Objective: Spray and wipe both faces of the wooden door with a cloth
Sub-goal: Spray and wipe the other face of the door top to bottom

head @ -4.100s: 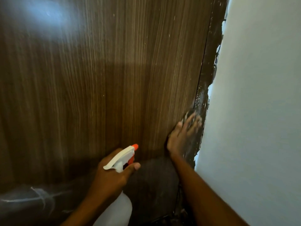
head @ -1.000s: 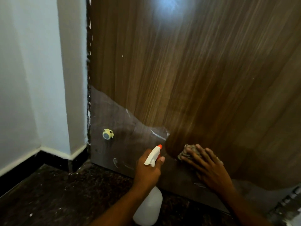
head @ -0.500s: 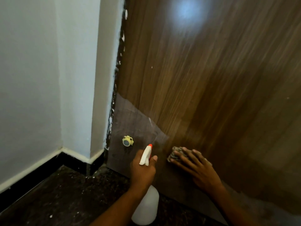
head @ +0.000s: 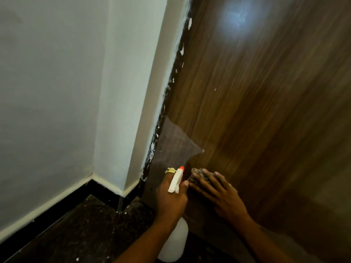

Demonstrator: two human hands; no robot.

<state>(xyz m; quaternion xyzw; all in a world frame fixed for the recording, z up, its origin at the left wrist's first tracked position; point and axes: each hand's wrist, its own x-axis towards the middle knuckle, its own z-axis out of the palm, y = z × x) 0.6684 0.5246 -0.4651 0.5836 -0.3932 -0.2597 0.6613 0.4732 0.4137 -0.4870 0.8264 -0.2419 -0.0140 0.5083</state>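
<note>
Right hand (head: pixel 218 194) lies flat with fingers spread, pressing a crumpled grey cloth (head: pixel 199 174) against the wooden door (head: pixel 266 111), low on its face near the bottom edge. Left hand (head: pixel 171 200) is wrapped round the neck of a white spray bottle (head: pixel 173 242), orange nozzle aimed at the door; whether a finger is on the trigger I cannot tell.

The step looks like wiping the door's lower left corner. To do it well, hold palm pressure even, stroke along the grain and overlap each pass. Go gently where the wood finish gives way to a dull grey patch (head: pixel 174 145) in that corner, since its ragged border could catch the cloth. A small yellow stopper (head: pixel 170 170) sits on the patch, half hidden behind the bottle hand, and will need wiping around.

Toward the door's left edge room is tight. The two hands are just beside each other, and the edge meets a dark frame strip (head: pixel 165 103) flecked with white paint, then the pale wall (head: pixel 57 92) and skirting (head: pixel 106 185). Up and to the right the door face is open for long strokes. Below it lies dark floor (head: pixel 85 224).
</note>
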